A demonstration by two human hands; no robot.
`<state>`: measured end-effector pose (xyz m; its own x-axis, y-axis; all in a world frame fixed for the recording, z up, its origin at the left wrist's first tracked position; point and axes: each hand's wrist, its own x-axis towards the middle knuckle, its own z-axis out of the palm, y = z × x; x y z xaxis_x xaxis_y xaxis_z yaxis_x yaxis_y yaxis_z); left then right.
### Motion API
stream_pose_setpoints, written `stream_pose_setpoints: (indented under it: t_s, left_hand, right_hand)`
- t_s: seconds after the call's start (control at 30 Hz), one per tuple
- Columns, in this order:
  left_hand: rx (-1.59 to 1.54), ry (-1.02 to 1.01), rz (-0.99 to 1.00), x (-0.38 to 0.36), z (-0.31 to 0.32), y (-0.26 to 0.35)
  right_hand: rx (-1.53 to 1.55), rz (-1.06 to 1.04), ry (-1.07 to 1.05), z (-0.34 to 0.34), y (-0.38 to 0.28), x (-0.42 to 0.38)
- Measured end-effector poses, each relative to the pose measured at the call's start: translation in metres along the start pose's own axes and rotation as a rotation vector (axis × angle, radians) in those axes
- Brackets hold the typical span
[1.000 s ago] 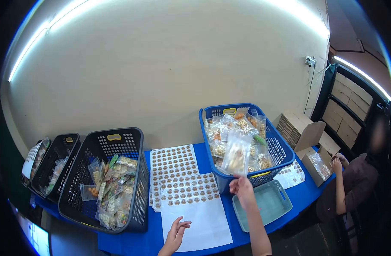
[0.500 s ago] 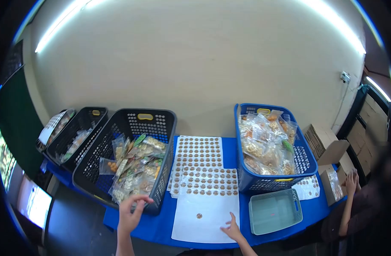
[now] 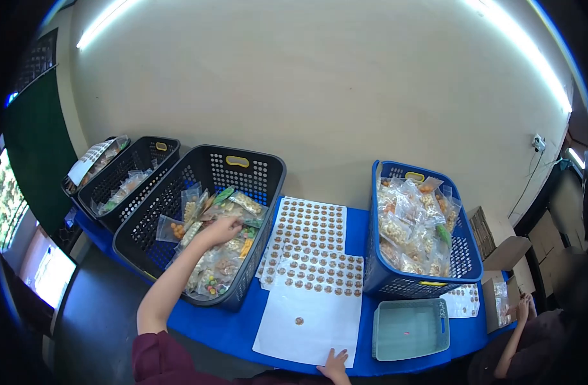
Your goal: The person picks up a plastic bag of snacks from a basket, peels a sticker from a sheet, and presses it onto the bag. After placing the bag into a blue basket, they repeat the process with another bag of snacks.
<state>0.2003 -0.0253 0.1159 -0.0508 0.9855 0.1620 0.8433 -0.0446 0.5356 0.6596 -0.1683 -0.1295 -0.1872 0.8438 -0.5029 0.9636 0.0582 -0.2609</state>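
Observation:
My left hand (image 3: 222,230) reaches into the large black basket (image 3: 276,168), over a pile of clear packets (image 3: 218,269) of snacks. Its fingers are bent down among the packets, and what they hold, if anything, is hidden. Resting on the lower right edge of a white sticker sheet (image 3: 307,340), my right hand (image 3: 336,364) has its fingers spread and holds nothing. The sheet carries rows of round brown stickers at its top and a single sticker (image 3: 299,321) lower down. More sticker sheets (image 3: 312,221) lie behind it.
A blue basket (image 3: 397,284) full of packets stands right of the sheets, with a pale green tray (image 3: 411,330) in front. Smaller black baskets (image 3: 169,146) are at the left. At the right, a co-worker's hands (image 3: 524,309) are beside an open cardboard box (image 3: 501,301).
My left hand has moved forward into the black basket. My right hand has come down onto the sheet's lower edge. The camera view has shifted and tilted a little.

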Motion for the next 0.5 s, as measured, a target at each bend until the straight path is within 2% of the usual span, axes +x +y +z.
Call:
stream_pose_setpoints:
  t_s: [0.07,0.13,0.17,0.2,0.23,0.33,0.5]
  left_hand:
    - [0.301,-0.183,-0.154,0.010,0.026,-0.037]
    - [0.589,-0.472,-0.211,0.016,0.074,-0.105]
    - [0.576,-0.762,-0.418,0.016,0.083,-0.105]
    - [0.594,-0.831,-0.441,0.016,0.100,-0.108]
    - [0.605,-0.832,-0.449,0.014,0.117,-0.113]
    - [0.599,-0.842,-0.486,0.005,0.139,-0.120]
    - [0.529,-0.790,-0.526,-0.004,0.153,-0.118]
  right_hand:
    - [0.010,0.065,0.125,0.025,-0.001,0.008]
    - [-0.071,0.099,0.214,0.041,-0.007,0.012]
    - [-0.192,0.177,0.261,0.052,-0.007,0.020]
    - [-0.119,0.204,0.294,-0.004,-0.045,-0.020]
    - [0.046,0.190,0.120,0.018,-0.027,0.001]
    - [0.015,0.189,0.218,0.020,-0.028,-0.001]
    - [0.030,0.218,0.186,0.008,-0.032,-0.004]
